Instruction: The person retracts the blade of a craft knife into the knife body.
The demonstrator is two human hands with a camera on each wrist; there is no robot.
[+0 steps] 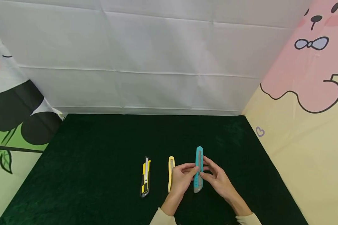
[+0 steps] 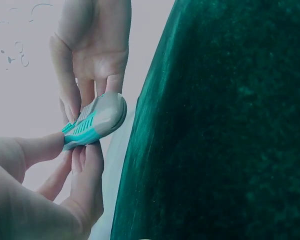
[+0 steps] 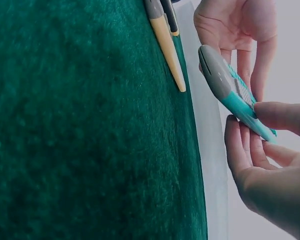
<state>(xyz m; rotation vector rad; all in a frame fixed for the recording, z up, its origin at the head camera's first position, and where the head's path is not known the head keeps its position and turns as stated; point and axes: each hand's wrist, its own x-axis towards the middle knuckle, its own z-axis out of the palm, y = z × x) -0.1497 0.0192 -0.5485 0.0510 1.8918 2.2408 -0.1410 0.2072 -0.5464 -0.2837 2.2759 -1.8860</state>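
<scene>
A teal utility knife (image 1: 199, 156) with a grey end is held up between both hands, its long side running away from the body. My left hand (image 1: 181, 178) pinches it from the left, thumb on top and fingers beneath. From the right, my right hand (image 1: 217, 179) grips the same knife, its thumb (image 3: 277, 115) at the grey ridged slider and its fingers under the body. In the left wrist view the knife's grey end (image 2: 111, 112) faces the camera. No bare blade shows at the far tip.
A pale yellow utility knife (image 1: 171, 162) lies on the dark green cloth (image 1: 101, 150), partly hidden by the left hand. Farther left lies a black and yellow utility knife (image 1: 145, 178). A white sheet (image 1: 157, 62) hangs behind, with printed cloths at both sides.
</scene>
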